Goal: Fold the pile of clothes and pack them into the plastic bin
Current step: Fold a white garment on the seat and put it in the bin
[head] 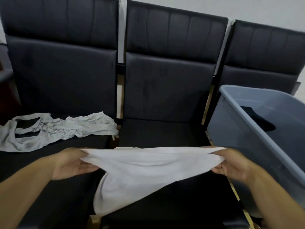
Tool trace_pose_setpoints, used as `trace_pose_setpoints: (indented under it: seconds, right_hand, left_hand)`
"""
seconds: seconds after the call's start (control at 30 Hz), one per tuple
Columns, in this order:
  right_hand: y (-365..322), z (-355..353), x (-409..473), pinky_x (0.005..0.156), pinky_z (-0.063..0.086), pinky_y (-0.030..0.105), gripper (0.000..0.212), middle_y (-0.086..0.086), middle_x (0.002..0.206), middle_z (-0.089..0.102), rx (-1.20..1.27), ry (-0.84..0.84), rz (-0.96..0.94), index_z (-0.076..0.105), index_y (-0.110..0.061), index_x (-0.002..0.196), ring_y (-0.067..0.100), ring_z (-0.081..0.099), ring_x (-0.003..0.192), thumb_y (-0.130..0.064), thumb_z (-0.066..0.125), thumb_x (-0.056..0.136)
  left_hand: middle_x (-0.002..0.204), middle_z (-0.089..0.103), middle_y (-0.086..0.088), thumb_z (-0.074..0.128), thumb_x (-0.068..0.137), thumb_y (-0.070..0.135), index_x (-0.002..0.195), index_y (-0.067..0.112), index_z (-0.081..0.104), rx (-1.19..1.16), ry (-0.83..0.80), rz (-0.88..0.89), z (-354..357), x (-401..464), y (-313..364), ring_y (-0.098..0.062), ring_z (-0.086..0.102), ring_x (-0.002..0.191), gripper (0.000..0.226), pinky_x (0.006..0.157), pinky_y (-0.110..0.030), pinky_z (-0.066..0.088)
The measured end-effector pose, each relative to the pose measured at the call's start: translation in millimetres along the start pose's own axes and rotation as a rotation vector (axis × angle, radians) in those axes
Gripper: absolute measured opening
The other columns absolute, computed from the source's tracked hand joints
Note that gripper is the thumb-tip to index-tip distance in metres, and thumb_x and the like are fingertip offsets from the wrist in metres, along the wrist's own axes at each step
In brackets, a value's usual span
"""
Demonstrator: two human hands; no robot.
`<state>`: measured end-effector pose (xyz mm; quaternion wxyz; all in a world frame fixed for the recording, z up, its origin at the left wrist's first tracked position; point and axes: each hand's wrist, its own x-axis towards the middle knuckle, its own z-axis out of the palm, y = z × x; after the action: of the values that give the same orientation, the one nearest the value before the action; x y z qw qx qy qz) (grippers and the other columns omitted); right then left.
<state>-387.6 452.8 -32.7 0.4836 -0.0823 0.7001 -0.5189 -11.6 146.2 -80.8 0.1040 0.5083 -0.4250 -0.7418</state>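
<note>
White garment (145,164) stretched above seats

the plastic bin (244,123) at three o'clock runs off the right edge, so its far wall is unseen. a dark garment (259,119) inside shows only partly. the grey vest (49,129) at nine o'clock is cut by the left edge. fingertips of both hands sit hidden under the white garment (140,169).

The garment (145,169) stretched between the hands is plain white; the crumpled tank top (54,129) is light heathered grey; the plastic bin (257,134) is pale blue-grey with black clothing (259,119) inside; the chairs (165,83) are black
</note>
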Motion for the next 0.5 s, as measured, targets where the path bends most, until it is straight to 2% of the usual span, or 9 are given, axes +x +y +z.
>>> trace_pose_setpoints:
  seconds: [0.07, 0.13, 0.2, 0.3, 0.37, 0.5]
  right_hand:
    - [-21, 13, 0, 0.063, 0.063, 0.034, 0.029, 0.018, 0.100, 0.073, -0.001, -0.027, -0.068, 0.073, -0.007, 0.119, 0.026, 0.073, 0.079, -0.005, 0.051, 0.101]
    - [-48, 27, 2, 0.066, 0.063, 0.036, 0.029, 0.022, 0.109, 0.073, 0.046, -0.006, -0.181, 0.068, -0.004, 0.124, 0.031, 0.075, 0.086, -0.004, 0.050, 0.102]
    - [-81, 40, -1, 0.064, 0.062, 0.033, 0.028, 0.024, 0.111, 0.072, 0.137, 0.053, -0.317, 0.063, -0.002, 0.127, 0.031, 0.077, 0.084, -0.001, 0.048, 0.103]
    - [-135, 55, -16, 0.067, 0.063, 0.034, 0.032, 0.026, 0.118, 0.066, 0.231, 0.120, -0.503, 0.055, -0.003, 0.134, 0.031, 0.077, 0.082, -0.004, 0.038, 0.106]
    - [-168, 61, -34, 0.066, 0.062, 0.033, 0.036, 0.024, 0.121, 0.063, 0.278, 0.162, -0.610, 0.054, -0.007, 0.136, 0.031, 0.077, 0.081, -0.006, 0.034, 0.107]
    - [-221, 63, -85, 0.065, 0.061, 0.032, 0.039, 0.019, 0.123, 0.063, 0.324, 0.236, -0.780, 0.052, -0.014, 0.140, 0.030, 0.075, 0.089, -0.011, 0.031, 0.107]
  left_hand:
    - [0.120, 0.067, -0.027, 0.042, 0.098, -0.010, 0.123, -0.003, 0.061, 0.039, 0.013, 0.075, 9, -6, 29, -0.040, 0.065, 0.112, 0.032, 0.092, -0.049, 0.057]
    - [0.125, 0.065, -0.023, 0.045, 0.100, -0.007, 0.125, -0.001, 0.061, 0.046, 0.042, 0.191, 24, -13, 62, -0.033, 0.066, 0.113, 0.030, 0.094, -0.043, 0.052]
    - [0.124, 0.063, -0.021, 0.048, 0.100, -0.005, 0.121, 0.000, 0.062, -0.018, 0.070, 0.317, 42, -21, 95, -0.032, 0.062, 0.118, 0.026, 0.098, -0.041, 0.050]
    - [0.132, 0.056, -0.021, 0.046, 0.100, -0.009, 0.134, -0.001, 0.055, -0.113, 0.113, 0.524, 67, -41, 149, -0.034, 0.054, 0.127, 0.036, 0.106, -0.040, 0.047]
    - [0.136, 0.055, -0.020, 0.045, 0.101, -0.008, 0.140, 0.003, 0.052, -0.153, 0.098, 0.637, 83, -63, 181, -0.032, 0.055, 0.125, 0.041, 0.104, -0.037, 0.049]
    - [0.129, 0.059, -0.016, 0.043, 0.103, 0.000, 0.140, 0.009, 0.052, -0.207, 0.090, 0.838, 108, -120, 234, -0.028, 0.060, 0.115, 0.039, 0.103, -0.038, 0.052]
